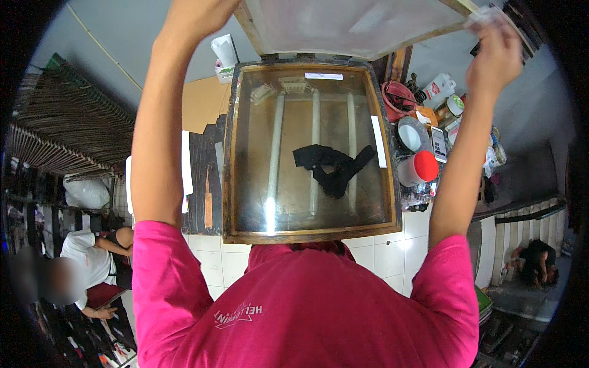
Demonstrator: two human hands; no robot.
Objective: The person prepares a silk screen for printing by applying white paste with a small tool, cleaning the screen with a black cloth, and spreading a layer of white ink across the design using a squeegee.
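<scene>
In front of me, tilted up, is a wooden screen frame [248, 27] with pale mesh [343, 24]. My left hand [202, 13] is beside its upper left side, fingers cut off by the picture's top edge. At its upper right corner my right hand [494, 58], slightly blurred, has its fingers closed on a crumpled whitish, see-through piece [491, 17] whose kind I cannot make out. Below the frame stands a glass-topped box [245, 178] with a wooden rim and light tubes showing through. A crumpled black cloth [334, 175] lies on the glass.
White strips [379, 141] lie on the glass. On the right, a cluttered surface holds a red-lidded tub [418, 168], a pink basin [397, 98], a phone [438, 144] and several containers. A tissue box [224, 70] stands back left. One person [92, 264] sits left, another [538, 260] crouches right.
</scene>
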